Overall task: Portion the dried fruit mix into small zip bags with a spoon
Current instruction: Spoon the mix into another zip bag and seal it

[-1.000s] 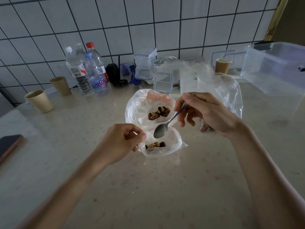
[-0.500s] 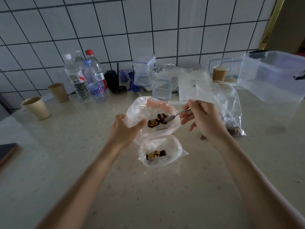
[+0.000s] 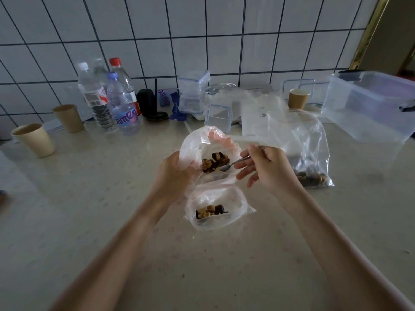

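Overhead, left hand [image 3: 174,176] grips the bag [image 3: 195,144], right hand [image 3: 267,169] pinches the spoon [image 3: 233,164], over a beige speckled counter [image 3: 112,198].

Dim, flat indoor light; soft faint shadows on surface [image 3: 112,221]. Wide-angle bending of tile lines [image 3: 134,39] at edges; overall softness, slight blur.

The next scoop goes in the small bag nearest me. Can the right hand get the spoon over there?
Probably yes: the small bag lies open just below the right hand, nothing between.
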Demonstrator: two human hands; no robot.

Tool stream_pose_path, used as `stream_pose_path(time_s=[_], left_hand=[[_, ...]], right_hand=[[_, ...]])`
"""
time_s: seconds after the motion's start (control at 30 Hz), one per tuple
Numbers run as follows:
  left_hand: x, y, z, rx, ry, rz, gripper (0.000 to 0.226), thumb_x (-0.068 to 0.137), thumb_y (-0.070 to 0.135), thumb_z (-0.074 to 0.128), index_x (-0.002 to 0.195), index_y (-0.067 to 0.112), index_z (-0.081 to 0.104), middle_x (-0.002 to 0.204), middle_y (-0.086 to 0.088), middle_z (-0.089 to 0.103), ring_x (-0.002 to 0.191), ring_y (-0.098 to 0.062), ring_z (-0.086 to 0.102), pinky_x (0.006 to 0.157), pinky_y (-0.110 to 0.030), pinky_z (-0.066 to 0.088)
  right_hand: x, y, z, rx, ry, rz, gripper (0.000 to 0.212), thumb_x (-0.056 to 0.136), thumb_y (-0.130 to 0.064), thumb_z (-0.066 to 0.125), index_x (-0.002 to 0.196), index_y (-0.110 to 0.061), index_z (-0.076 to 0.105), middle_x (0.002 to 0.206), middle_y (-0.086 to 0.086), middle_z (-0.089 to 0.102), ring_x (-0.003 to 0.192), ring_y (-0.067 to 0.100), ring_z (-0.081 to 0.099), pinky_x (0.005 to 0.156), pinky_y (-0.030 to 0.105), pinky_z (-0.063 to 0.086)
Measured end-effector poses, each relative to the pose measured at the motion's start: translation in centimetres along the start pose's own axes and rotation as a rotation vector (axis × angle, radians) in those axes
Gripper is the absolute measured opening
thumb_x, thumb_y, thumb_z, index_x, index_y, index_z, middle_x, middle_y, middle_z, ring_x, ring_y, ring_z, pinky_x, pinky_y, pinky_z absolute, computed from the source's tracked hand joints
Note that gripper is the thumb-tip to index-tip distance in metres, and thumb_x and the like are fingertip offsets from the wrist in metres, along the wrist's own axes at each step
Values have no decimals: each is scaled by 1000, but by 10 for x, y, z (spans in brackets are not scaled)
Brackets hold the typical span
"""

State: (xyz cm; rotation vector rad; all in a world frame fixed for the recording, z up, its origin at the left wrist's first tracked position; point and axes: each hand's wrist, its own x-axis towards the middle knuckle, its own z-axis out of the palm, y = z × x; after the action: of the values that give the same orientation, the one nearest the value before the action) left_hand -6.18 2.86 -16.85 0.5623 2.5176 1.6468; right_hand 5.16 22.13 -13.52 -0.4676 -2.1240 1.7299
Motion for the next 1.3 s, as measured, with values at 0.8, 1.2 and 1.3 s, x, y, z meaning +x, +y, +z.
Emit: stream_pose_path(time_s=[0.8,1.2,1.3], left_hand=[[-2,-10,-3,-400,-26,-30,28,99,33,70,125,23,65,96,-3,81,83,-23,79,63,-25,60],[0,-7,-13,-270,70,-21,29,89,30,81,112,24,65,104,-4,75,88,-21,75,65,-31,63],[0,-2,-26,-176,59,-40,47,85,40,84,122,28,57,116,6,69,99,-12,70,69,-22,55]], right_hand=[[-2,7,9,270,90,210,34,112,-22,42,104,-1,67,91,19,79,72,29,74,54,31,55],[0,6,-2,397,104,197,35,110,-22,42,107,0,69,93,19,79,75,27,74,58,34,53],[0,1,-7,419,84,120,35,110,-21,42,107,1,69,94,23,78,72,28,73,54,33,51]])
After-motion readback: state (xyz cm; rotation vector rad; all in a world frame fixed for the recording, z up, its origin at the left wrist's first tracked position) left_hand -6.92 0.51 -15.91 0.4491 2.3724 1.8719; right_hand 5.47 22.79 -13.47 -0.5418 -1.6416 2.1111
